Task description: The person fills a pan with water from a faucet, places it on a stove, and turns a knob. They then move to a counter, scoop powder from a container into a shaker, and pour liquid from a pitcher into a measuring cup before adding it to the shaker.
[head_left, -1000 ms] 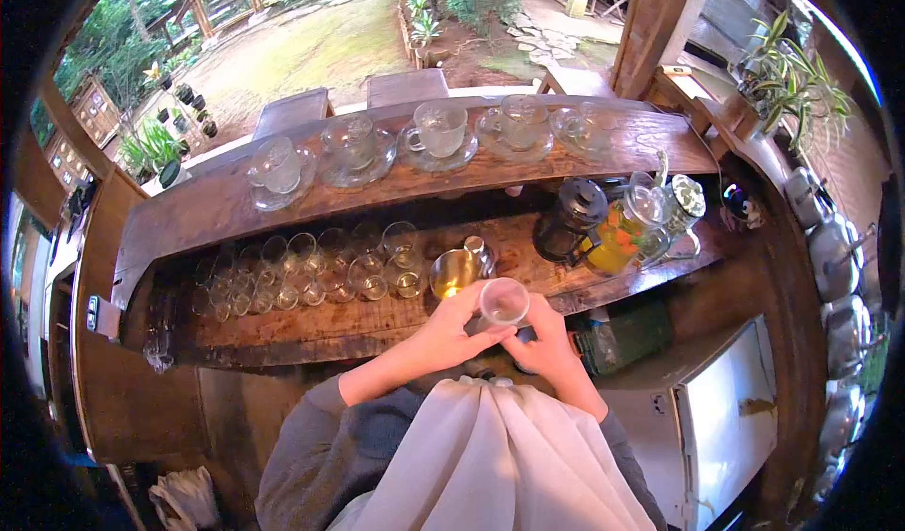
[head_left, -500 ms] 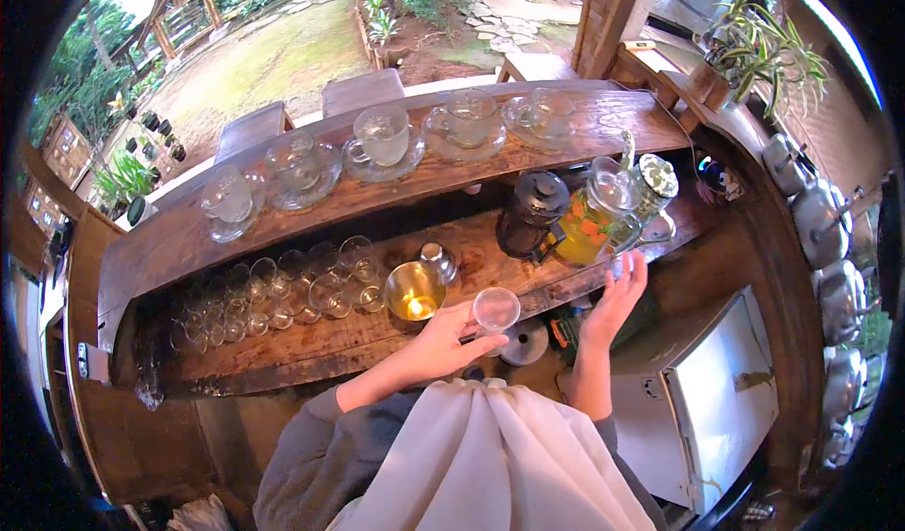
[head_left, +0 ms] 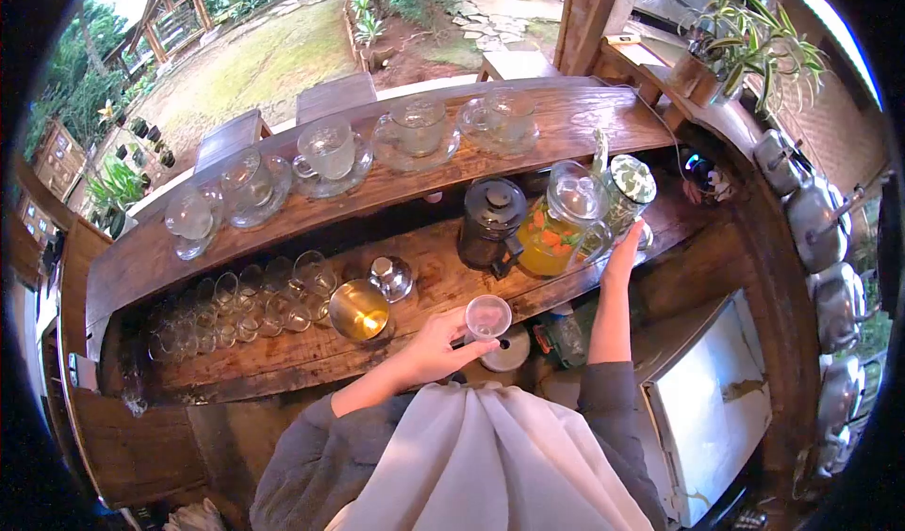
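My left hand [head_left: 448, 344] is wrapped round a small clear glass [head_left: 487, 316], held upright in front of the counter. My right hand [head_left: 626, 246] reaches to the base of a glass pot with a patterned, pale green lid [head_left: 632, 182]; its fingers are partly hidden, so its hold cannot be made out. Just left of that hand is a glass pitcher of yellow drink with orange pieces [head_left: 551, 239]. A dark French press [head_left: 493, 218] stands beside the pitcher. Farther left are a gold-coloured metal bowl [head_left: 359, 310] and a silver shaker-like vessel [head_left: 388, 277].
Several glass cups on saucers [head_left: 328, 154] line the raised wooden ledge [head_left: 575, 107]. Several empty glasses [head_left: 245, 300] crowd the lower counter's left side. Metal kettles [head_left: 818, 225] hang at the right, above a white cabinet [head_left: 712, 399]. A potted plant [head_left: 693, 77] stands at the back right.
My right hand has moved forward from beside the pitcher's handle to the patterned-lid pot. The view has shifted, and my left hand still holds the small glass.
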The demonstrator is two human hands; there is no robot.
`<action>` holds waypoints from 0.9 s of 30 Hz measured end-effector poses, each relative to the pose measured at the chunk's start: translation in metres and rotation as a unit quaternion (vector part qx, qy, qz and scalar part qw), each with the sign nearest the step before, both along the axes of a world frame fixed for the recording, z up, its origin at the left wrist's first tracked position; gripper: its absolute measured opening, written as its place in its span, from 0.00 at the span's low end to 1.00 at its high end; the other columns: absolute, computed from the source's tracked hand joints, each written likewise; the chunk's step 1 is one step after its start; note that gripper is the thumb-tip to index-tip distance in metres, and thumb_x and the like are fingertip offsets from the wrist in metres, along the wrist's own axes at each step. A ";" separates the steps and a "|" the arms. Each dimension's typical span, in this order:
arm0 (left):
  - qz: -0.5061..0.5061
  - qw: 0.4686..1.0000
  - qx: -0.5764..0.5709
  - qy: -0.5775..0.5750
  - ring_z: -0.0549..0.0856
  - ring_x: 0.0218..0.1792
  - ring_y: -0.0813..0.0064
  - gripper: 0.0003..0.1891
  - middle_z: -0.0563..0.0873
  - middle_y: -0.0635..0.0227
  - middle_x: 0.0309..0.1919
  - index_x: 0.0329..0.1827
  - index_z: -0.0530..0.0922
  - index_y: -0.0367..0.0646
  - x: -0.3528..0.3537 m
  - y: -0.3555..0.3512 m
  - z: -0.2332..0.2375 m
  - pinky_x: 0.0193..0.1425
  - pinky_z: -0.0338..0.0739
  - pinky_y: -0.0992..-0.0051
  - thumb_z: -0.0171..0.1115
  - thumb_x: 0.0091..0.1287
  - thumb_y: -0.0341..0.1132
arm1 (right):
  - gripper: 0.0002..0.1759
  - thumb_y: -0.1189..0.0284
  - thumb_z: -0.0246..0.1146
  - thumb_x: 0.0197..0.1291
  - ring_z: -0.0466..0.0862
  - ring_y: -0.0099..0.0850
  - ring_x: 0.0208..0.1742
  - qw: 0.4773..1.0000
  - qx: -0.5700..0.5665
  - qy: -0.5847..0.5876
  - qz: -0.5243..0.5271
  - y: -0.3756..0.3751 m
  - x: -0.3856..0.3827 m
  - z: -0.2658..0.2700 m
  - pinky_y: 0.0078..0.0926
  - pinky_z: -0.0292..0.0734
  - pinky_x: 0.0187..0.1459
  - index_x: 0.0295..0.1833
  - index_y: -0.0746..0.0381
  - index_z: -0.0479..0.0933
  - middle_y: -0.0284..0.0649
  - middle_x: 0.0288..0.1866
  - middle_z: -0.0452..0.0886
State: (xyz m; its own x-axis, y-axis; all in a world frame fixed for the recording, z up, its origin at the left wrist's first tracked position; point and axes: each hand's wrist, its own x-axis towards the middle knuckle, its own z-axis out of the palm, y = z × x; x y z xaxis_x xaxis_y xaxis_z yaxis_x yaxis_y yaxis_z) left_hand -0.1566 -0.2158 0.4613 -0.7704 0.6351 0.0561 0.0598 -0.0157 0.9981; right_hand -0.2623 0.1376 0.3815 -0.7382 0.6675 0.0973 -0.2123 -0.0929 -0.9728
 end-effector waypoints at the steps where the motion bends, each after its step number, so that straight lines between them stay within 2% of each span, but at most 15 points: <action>1: 0.007 1.000 0.003 0.000 0.77 0.50 0.79 0.18 0.79 0.66 0.49 0.54 0.74 0.36 -0.001 0.003 -0.002 0.56 0.71 0.76 0.63 0.61 0.30 | 0.37 0.45 0.41 0.67 0.58 0.28 0.70 1.000 0.000 0.001 -0.001 0.003 -0.005 -0.001 0.28 0.47 0.68 0.70 0.61 0.57 0.35 0.69 0.61; 4: -0.007 0.999 -0.001 -0.033 0.76 0.54 0.78 0.22 0.78 0.62 0.53 0.58 0.71 0.33 -0.005 0.010 -0.007 0.61 0.69 0.75 0.63 0.62 0.30 | 0.37 0.46 0.37 0.68 0.60 0.32 0.69 0.986 0.069 0.021 -0.150 -0.007 -0.018 0.009 0.29 0.48 0.69 0.69 0.66 0.56 0.41 0.71 0.58; 6: -0.003 1.000 -0.004 -0.025 0.77 0.53 0.78 0.21 0.78 0.63 0.53 0.57 0.71 0.34 -0.006 0.014 -0.008 0.60 0.70 0.75 0.63 0.62 0.30 | 0.37 0.46 0.36 0.68 0.61 0.34 0.68 0.989 0.047 0.068 -0.119 0.004 -0.027 0.003 0.30 0.50 0.68 0.70 0.65 0.56 0.42 0.71 0.57; 8: 0.003 1.000 -0.008 -0.018 0.77 0.52 0.79 0.21 0.79 0.63 0.52 0.56 0.72 0.35 -0.008 0.017 -0.008 0.59 0.71 0.75 0.63 0.61 0.30 | 0.35 0.50 0.32 0.69 0.52 0.36 0.74 0.988 0.019 0.087 -0.128 0.010 -0.033 -0.001 0.31 0.43 0.71 0.71 0.65 0.52 0.45 0.74 0.52; 10: -0.001 0.999 -0.043 0.011 0.78 0.50 0.80 0.19 0.80 0.64 0.50 0.55 0.74 0.36 -0.010 0.018 -0.007 0.57 0.72 0.76 0.64 0.61 0.30 | 0.33 0.52 0.32 0.69 0.55 0.37 0.73 0.988 -0.003 0.090 -0.125 0.013 -0.039 -0.002 0.32 0.45 0.71 0.70 0.65 0.55 0.46 0.72 0.55; 12: 0.000 0.998 -0.057 0.021 0.78 0.49 0.81 0.19 0.81 0.65 0.49 0.54 0.74 0.37 -0.010 0.017 -0.004 0.56 0.73 0.76 0.64 0.61 0.30 | 0.38 0.44 0.34 0.67 0.63 0.35 0.68 0.983 0.084 0.060 -0.153 0.018 -0.044 -0.004 0.30 0.53 0.68 0.71 0.61 0.55 0.44 0.70 0.59; 13: -0.002 0.997 -0.070 0.031 0.79 0.48 0.81 0.18 0.81 0.65 0.49 0.54 0.75 0.38 -0.009 0.016 -0.002 0.55 0.73 0.76 0.64 0.61 0.30 | 0.36 0.46 0.36 0.68 0.66 0.37 0.65 0.973 0.106 0.066 -0.195 0.018 -0.047 -0.006 0.32 0.57 0.65 0.69 0.64 0.58 0.46 0.67 0.63; 14: 0.002 0.997 -0.071 0.031 0.79 0.48 0.81 0.18 0.81 0.65 0.49 0.54 0.75 0.38 -0.009 0.015 -0.002 0.55 0.73 0.76 0.64 0.61 0.30 | 0.36 0.46 0.36 0.68 0.66 0.37 0.65 0.974 0.105 0.066 -0.192 0.012 -0.045 0.001 0.32 0.57 0.65 0.69 0.64 0.58 0.46 0.67 0.63; 16: 0.003 0.998 -0.060 0.019 0.79 0.49 0.81 0.19 0.81 0.64 0.49 0.55 0.75 0.37 -0.006 0.013 -0.003 0.56 0.73 0.76 0.64 0.61 0.30 | 0.26 0.58 0.39 0.71 0.70 0.41 0.59 0.962 0.147 0.035 -0.226 -0.002 -0.038 0.016 0.35 0.63 0.61 0.62 0.67 0.63 0.52 0.61 0.68; 17: 0.007 0.998 -0.062 0.019 0.79 0.49 0.81 0.19 0.81 0.64 0.49 0.55 0.75 0.37 -0.005 0.011 -0.002 0.56 0.73 0.76 0.64 0.61 0.30 | 0.22 0.62 0.42 0.71 0.72 0.41 0.52 0.949 0.181 0.078 -0.246 0.009 -0.046 -0.001 0.36 0.67 0.55 0.58 0.69 0.65 0.52 0.54 0.71; 18: 0.012 0.998 -0.063 0.023 0.79 0.50 0.80 0.19 0.81 0.64 0.50 0.55 0.74 0.37 -0.003 0.010 0.000 0.56 0.73 0.75 0.64 0.61 0.30 | 0.22 0.62 0.42 0.71 0.72 0.41 0.52 0.950 0.179 0.078 -0.243 0.013 -0.048 -0.003 0.36 0.67 0.55 0.58 0.69 0.65 0.52 0.54 0.71; 21: 0.023 0.997 -0.067 0.029 0.79 0.51 0.78 0.19 0.80 0.63 0.51 0.55 0.74 0.37 0.002 -0.001 0.000 0.57 0.73 0.75 0.63 0.61 0.30 | 0.20 0.63 0.43 0.71 0.73 0.40 0.50 0.907 0.239 0.090 -0.335 0.008 -0.048 0.001 0.34 0.68 0.54 0.53 0.71 0.65 0.51 0.51 0.71; 24: 0.034 0.997 -0.060 0.028 0.79 0.49 0.78 0.18 0.81 0.65 0.49 0.53 0.75 0.38 0.007 -0.008 -0.004 0.56 0.72 0.75 0.65 0.60 0.31 | 0.21 0.63 0.43 0.71 0.73 0.39 0.51 0.914 0.212 0.126 -0.324 0.005 -0.047 0.007 0.33 0.68 0.54 0.57 0.70 0.65 0.52 0.53 0.70; 27: 0.043 0.997 -0.058 0.011 0.78 0.48 0.80 0.17 0.81 0.68 0.47 0.51 0.76 0.39 0.013 -0.018 -0.004 0.55 0.71 0.77 0.66 0.59 0.31 | 0.21 0.64 0.43 0.71 0.73 0.39 0.51 0.913 0.213 0.110 -0.331 -0.003 -0.041 0.017 0.33 0.68 0.55 0.59 0.69 0.64 0.53 0.54 0.69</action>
